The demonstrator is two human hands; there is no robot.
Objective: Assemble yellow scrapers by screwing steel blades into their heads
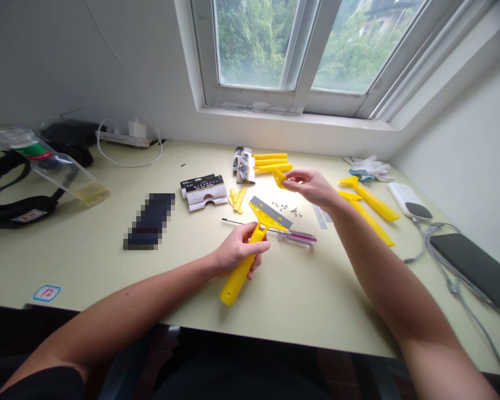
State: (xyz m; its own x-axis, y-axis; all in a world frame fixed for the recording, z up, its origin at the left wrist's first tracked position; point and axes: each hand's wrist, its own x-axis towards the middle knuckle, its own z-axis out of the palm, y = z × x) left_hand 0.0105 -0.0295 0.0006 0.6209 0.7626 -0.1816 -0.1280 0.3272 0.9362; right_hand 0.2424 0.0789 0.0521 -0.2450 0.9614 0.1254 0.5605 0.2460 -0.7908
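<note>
My left hand (238, 250) is closed around the yellow handle of a scraper (242, 272), held tilted above the table. A grey blade (270, 213) lies across the scraper's yellow head. In my right hand (310, 186) a small yellow plastic clamp piece (279, 178) is pinched between thumb and fingers, up and right of the scraper. Beneath the scraper lies a screwdriver (298, 238) with a clear and purple handle. Several small screws and nuts (280, 205) are scattered beyond it. Partly behind my right wrist are loose grey blades (320, 216). More yellow clamp pieces (238, 199) lie left of the blade.
Yellow scraper handles (373, 203) lie at the right, near white gloves (369, 166), a power bank (410, 201) and a cabled phone (475, 266). Cardboard packaging (204, 191) and packaged yellow handles (273, 161) stand at the back. A bottle (62, 169) leans at the left.
</note>
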